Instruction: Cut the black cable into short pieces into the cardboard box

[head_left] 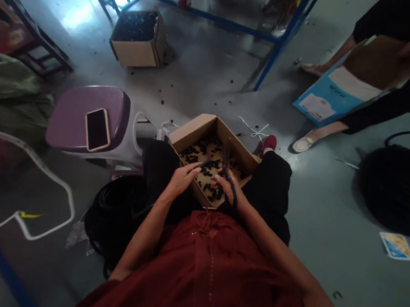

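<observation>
In my lap rests an open cardboard box (194, 132) with many small black pieces (211, 149) scattered over its bottom. My left hand (182, 178) is closed in a pinch over the box's near left side, on a thin black cord (205, 164) whose end points toward the middle. My right hand (231, 186) grips a pair of scissors (226, 159), blades pointing away from me and dark handle loops around the fingers. The scissors are beside the cord's end; whether they touch it I cannot tell.
A phone (97, 130) lies on a purple stool (67, 111) at left. Black coils (110, 211) sit by my left leg, and a larger black coil (405, 190) at right. Ahead stands a filled carton (137, 54) near a blue frame (211, 17). A person holds a blue-white box (339, 94).
</observation>
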Tool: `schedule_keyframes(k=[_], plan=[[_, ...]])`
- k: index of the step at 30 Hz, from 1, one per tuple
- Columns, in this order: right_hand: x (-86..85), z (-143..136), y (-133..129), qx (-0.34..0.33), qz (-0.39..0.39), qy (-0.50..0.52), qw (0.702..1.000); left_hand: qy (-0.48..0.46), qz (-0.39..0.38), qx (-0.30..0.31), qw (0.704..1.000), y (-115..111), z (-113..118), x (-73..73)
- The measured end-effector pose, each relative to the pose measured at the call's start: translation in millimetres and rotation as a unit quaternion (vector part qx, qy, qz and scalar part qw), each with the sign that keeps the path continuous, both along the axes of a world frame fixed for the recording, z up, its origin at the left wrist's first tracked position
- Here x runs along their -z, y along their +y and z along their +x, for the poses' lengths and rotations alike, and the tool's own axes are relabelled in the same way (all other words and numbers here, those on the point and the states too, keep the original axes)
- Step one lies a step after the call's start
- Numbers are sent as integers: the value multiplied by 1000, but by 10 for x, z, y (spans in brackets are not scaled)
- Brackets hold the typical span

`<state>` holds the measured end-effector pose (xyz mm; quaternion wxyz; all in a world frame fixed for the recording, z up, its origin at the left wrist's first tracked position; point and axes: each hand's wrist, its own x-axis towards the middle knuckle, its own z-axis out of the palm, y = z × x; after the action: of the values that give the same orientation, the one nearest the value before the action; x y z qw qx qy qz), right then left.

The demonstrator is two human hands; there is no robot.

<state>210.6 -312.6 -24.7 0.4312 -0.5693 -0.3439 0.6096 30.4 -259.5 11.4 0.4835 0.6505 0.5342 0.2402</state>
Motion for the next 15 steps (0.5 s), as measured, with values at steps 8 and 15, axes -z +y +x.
schedule_keyframes(k=[8,15], plan=[[-234,3,285,21,69,40,997,12,18,81,996,-50,42,-60],[-357,-23,233,0,152,-138,979,47,25,29,998,-87,112,-30]])
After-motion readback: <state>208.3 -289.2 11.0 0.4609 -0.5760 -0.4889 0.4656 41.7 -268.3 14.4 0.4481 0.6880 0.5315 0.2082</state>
